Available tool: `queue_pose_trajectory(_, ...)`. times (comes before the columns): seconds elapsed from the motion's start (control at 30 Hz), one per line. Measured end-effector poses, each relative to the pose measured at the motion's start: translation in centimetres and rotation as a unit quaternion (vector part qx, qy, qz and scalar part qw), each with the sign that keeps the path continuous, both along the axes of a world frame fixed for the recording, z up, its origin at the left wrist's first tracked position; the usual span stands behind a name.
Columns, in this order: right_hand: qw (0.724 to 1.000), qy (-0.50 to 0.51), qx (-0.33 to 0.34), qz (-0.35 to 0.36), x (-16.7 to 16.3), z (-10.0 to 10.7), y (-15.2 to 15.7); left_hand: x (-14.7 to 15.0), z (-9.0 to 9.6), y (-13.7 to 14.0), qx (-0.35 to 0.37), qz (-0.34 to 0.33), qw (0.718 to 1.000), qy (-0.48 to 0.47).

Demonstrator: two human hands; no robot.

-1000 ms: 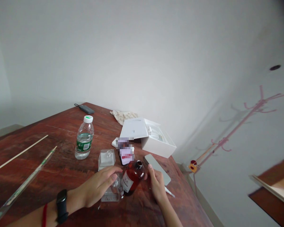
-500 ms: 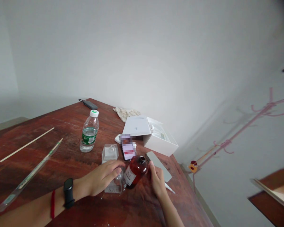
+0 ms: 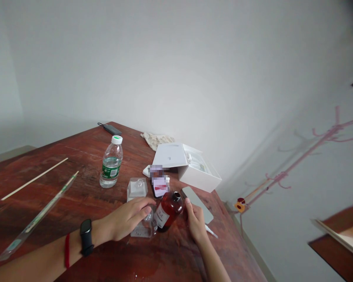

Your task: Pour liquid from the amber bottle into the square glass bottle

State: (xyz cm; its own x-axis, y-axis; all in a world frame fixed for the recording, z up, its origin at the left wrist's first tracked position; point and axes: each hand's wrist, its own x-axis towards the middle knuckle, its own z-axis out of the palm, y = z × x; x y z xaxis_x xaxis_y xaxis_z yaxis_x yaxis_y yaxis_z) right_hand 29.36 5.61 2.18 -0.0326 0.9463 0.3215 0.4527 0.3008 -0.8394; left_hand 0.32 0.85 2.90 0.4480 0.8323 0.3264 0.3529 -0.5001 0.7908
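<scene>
An amber bottle (image 3: pixel 171 209) with a white label stands uncapped, its dark mouth showing. My left hand (image 3: pixel 132 217) reaches to the bottle's left side over a clear plastic package (image 3: pixel 142 230), fingers stretched out and loosely apart. To the right of the bottle is my right hand (image 3: pixel 196 223), with its thumb raised near the glass. Its other fingers are bent and partly hidden, and a small gap seems to lie between thumb and bottle. Beyond the right hand lie a flat grey-green slab (image 3: pixel 201 205) and a thin white pointed tube (image 3: pixel 211 232).
A phone (image 3: pixel 160 187) with a lit screen lies behind the bottle, near an open white box (image 3: pixel 200 178). Further left stands a water bottle (image 3: pixel 110 166). A wooden stick (image 3: pixel 35 179) and a wrapped stick (image 3: pixel 44 213) lie at left. A cloth (image 3: pixel 155 140) rests near the wall.
Both hands and the amber bottle keep nearly the same places. Only a slight shift of the whole view shows.
</scene>
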Motion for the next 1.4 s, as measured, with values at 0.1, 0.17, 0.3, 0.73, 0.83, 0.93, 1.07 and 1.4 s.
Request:
queue_pose_trajectory(0.1, 1.000, -0.002, 0.006, 0.001, 0.07, 0.04, -0.04, 0.08, 0.37, -0.26, -0.010, 0.003, 1.000, -0.001)
queue_pose_trajectory(0.17, 1.000, -0.003, 0.006, 0.001, 0.12, 0.02, -0.03, 0.11, 0.57, -0.39, -0.014, 0.004, 1.000, 0.001)
queue_pose_trajectory(0.3, 1.000, -0.004, 0.008, 0.002, 0.10, -0.04, 0.06, 0.10, 0.65, -0.43, -0.020, 0.003, 1.000, 0.008)
queue_pose_trajectory(0.73, 1.000, -0.010, 0.017, 0.012, 0.09, 0.01, 0.05, 0.13, 0.72, -0.61, -0.010, 0.012, 1.000, -0.001)
queue_pose_trajectory(0.83, 1.000, -0.011, 0.018, 0.012, 0.10, -0.01, -0.03, 0.16, 0.71, -0.56, -0.009, 0.013, 1.000, 0.001)
queue_pose_trajectory(0.93, 1.000, -0.011, 0.015, 0.011, 0.06, -0.01, -0.08, 0.18, 0.76, -0.52, -0.018, 0.011, 1.000, 0.008)
queue_pose_trajectory(1.07, 1.000, -0.011, 0.012, 0.012, -0.01, 0.07, -0.05, 0.14, 0.83, -0.59, -0.021, 0.008, 1.000, 0.010)
queue_pose_trajectory(1.4, 1.000, -0.016, 0.000, 0.018, 0.22, -0.25, 0.16, 0.18, 0.63, -0.42, 0.001, 0.001, 1.000, 0.001)
